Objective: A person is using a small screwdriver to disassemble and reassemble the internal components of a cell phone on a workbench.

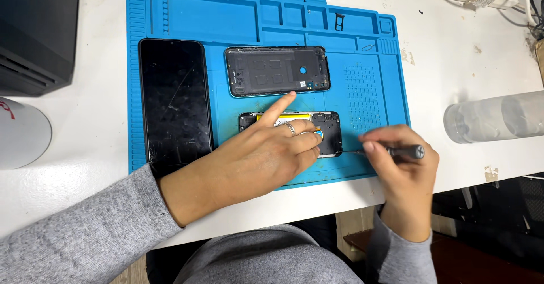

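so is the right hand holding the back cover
No, the right hand grips a screwdriver, while the back cover lies untouched on the blue mat.

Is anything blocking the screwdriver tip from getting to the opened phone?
Nothing visible. The right hand holds the screwdriver with its tip just beside the opened phone on the bare blue mat. The left hand rests on the phone's other end.
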